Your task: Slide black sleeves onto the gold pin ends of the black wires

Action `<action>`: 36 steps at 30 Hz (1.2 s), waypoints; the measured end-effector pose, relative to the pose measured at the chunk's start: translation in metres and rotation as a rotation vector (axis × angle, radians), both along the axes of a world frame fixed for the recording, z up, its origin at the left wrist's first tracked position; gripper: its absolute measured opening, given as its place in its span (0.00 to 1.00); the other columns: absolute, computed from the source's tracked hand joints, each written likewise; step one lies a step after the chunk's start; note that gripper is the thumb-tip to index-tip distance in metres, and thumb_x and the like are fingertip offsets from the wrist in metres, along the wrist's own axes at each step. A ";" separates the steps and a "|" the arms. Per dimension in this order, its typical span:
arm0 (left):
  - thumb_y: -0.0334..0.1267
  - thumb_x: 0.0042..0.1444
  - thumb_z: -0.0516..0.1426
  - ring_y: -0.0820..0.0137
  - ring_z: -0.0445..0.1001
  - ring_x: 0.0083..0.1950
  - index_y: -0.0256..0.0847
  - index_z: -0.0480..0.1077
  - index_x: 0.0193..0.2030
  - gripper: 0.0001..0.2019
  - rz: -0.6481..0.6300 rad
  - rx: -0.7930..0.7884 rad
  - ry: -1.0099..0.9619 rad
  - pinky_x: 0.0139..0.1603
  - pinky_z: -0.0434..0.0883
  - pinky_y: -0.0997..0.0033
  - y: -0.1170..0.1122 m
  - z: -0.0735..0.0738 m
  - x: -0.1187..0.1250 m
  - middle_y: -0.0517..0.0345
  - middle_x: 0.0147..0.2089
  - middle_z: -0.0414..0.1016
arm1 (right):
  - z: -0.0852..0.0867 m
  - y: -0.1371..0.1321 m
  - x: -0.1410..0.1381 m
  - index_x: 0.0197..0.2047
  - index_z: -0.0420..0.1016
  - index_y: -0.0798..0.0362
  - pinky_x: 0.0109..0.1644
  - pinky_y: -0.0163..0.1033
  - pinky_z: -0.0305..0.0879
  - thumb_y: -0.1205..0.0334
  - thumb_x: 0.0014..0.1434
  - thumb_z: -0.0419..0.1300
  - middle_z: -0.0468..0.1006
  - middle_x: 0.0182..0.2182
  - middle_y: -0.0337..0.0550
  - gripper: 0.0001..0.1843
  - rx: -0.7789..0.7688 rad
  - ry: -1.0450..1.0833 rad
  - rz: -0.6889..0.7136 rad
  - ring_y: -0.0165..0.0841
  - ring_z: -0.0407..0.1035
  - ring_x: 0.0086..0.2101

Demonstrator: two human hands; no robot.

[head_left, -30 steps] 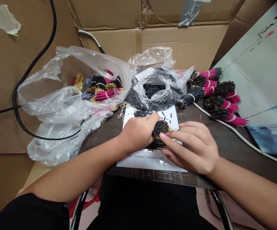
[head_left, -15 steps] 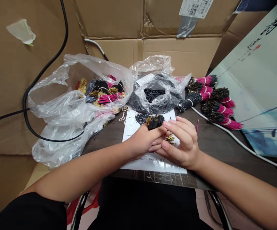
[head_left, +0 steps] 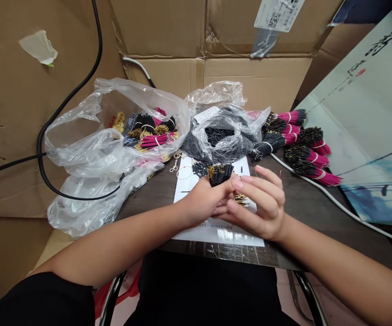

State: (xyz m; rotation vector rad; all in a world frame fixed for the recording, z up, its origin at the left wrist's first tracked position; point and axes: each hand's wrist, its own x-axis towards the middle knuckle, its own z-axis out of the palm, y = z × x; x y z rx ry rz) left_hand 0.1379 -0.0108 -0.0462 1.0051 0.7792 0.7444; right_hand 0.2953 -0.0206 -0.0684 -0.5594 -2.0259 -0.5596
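Note:
My left hand [head_left: 204,199] is closed around a bundle of thin pins [head_left: 220,174] with black sleeves and gold-coloured tips. The black ends stick up above the thumb, while gold ends show on the right, between the two hands. Close against it, my right hand [head_left: 262,206] has its fingers curved and apart. Its index fingertip meets the left thumb, and its own thumb lies lower, near the gold ends. Whether anything small sits at those fingertips is hard to see. Under both hands lies a white printed sheet [head_left: 241,236], with small loose black pieces [head_left: 200,168] at its far end.
Behind the hands stands a clear bag of black pieces [head_left: 212,136]. To the left, another plastic bag [head_left: 114,149] holds pink and black bundles. Several banded bundles [head_left: 313,156] lie at right beside a white cable [head_left: 335,201]. Cardboard walls [head_left: 169,34] enclose the table [head_left: 141,199].
My right hand's fingers have spread a little and shifted slightly right. My left hand keeps its hold on the bundle. The whole view has moved slightly.

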 end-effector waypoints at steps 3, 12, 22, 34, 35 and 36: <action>0.53 0.61 0.50 0.82 0.53 0.18 0.37 0.61 0.33 0.19 0.043 0.261 0.152 0.21 0.57 0.79 0.008 -0.003 -0.006 0.69 0.17 0.51 | 0.002 0.003 0.010 0.53 0.67 0.52 0.57 0.57 0.65 0.50 0.49 0.67 0.71 0.49 0.50 0.31 -0.154 0.093 -0.022 0.43 0.66 0.49; 0.30 0.51 0.53 0.77 0.66 0.30 0.37 0.64 0.37 0.06 0.039 1.085 0.615 0.33 0.63 0.78 0.023 -0.011 -0.023 0.61 0.31 0.69 | -0.002 0.010 0.016 0.38 0.73 0.50 0.54 0.49 0.63 0.68 0.53 0.63 0.77 0.32 0.36 0.08 -0.466 0.138 -0.007 0.29 0.70 0.33; 0.31 0.48 0.52 0.76 0.69 0.30 0.39 0.63 0.40 0.10 -0.021 1.249 0.701 0.33 0.63 0.79 0.023 -0.014 -0.026 0.62 0.32 0.71 | -0.003 0.012 0.014 0.38 0.71 0.52 0.49 0.46 0.64 0.70 0.55 0.61 0.76 0.32 0.39 0.06 -0.602 0.205 0.097 0.31 0.69 0.34; 0.30 0.50 0.54 0.78 0.66 0.30 0.38 0.64 0.35 0.05 -0.094 1.085 0.594 0.32 0.62 0.79 0.021 -0.017 -0.021 0.62 0.30 0.70 | 0.009 0.002 0.017 0.37 0.73 0.52 0.40 0.44 0.71 0.72 0.49 0.62 0.76 0.29 0.40 0.10 -0.456 0.401 0.125 0.33 0.72 0.33; 0.30 0.50 0.54 0.78 0.66 0.29 0.38 0.64 0.35 0.04 -0.108 1.077 0.583 0.32 0.61 0.79 0.020 -0.018 -0.020 0.63 0.29 0.70 | 0.012 0.000 0.018 0.37 0.73 0.52 0.39 0.44 0.71 0.72 0.49 0.63 0.77 0.29 0.40 0.11 -0.439 0.391 0.141 0.33 0.72 0.33; 0.30 0.50 0.54 0.78 0.65 0.28 0.38 0.64 0.34 0.04 -0.120 1.070 0.572 0.31 0.61 0.80 0.020 -0.018 -0.019 0.63 0.28 0.69 | 0.015 -0.002 0.018 0.38 0.73 0.52 0.39 0.43 0.72 0.72 0.49 0.63 0.77 0.30 0.40 0.11 -0.432 0.374 0.156 0.33 0.72 0.33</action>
